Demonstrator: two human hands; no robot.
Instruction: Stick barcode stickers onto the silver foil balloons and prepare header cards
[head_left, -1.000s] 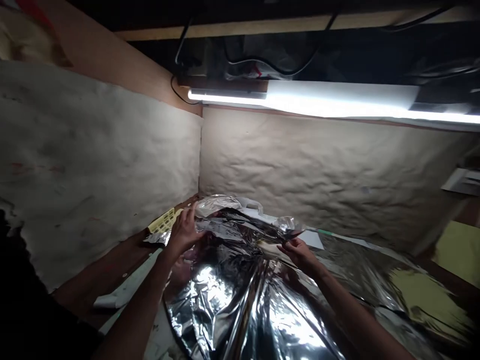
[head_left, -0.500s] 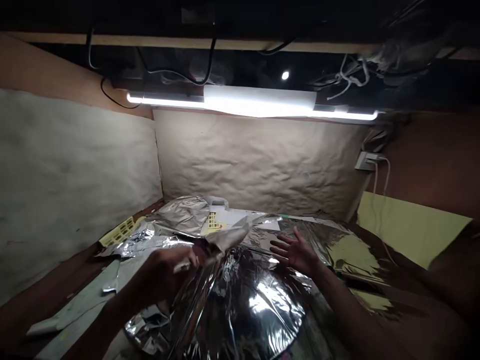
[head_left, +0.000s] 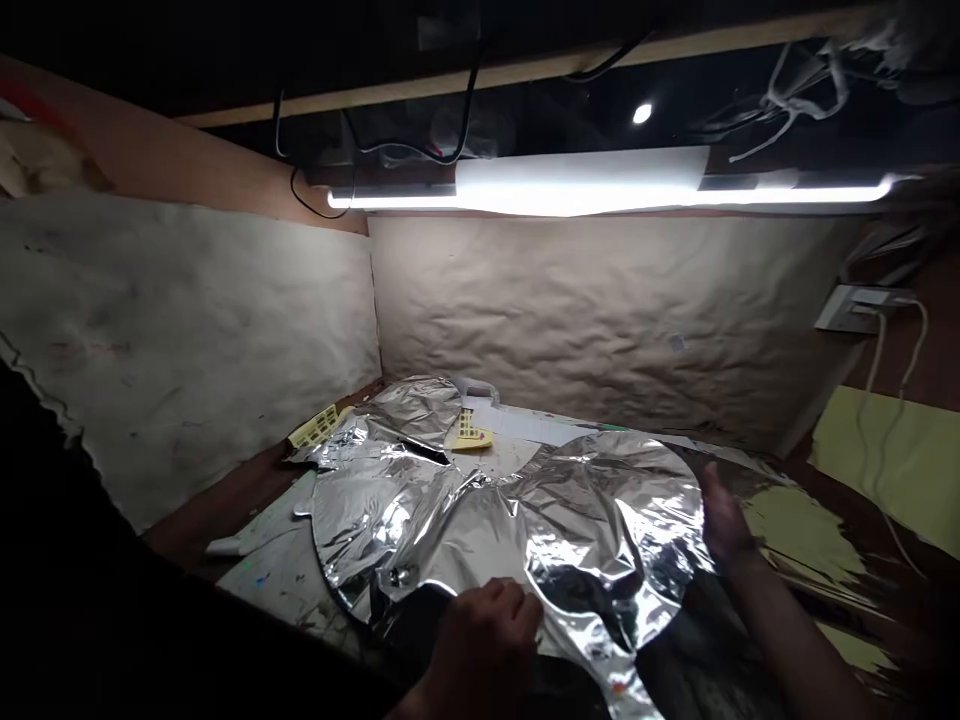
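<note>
A crinkled silver foil sheet [head_left: 570, 520], round-edged like a flat foil balloon, lies spread on the work surface in front of me. My left hand [head_left: 484, 640] is at its near edge, fingers curled down and pinching the foil. At the sheet's right edge my right hand [head_left: 721, 520] rests with fingers stretched out flat against the foil. More silver foil [head_left: 409, 415] lies behind, toward the back left corner.
Yellow sticker sheets [head_left: 471, 432] lie on the far foil, another yellow sheet [head_left: 315, 427] by the left wall. Paper-covered walls close in the left and back. A lit tube lamp [head_left: 585, 185] hangs overhead. A wall socket [head_left: 862, 305] and yellow paper [head_left: 885, 460] are at right.
The foil was lifted and bunched between both hands; now it is pulled toward me and laid out flat. My left hand moved to the near edge, my right hand to the right edge.
</note>
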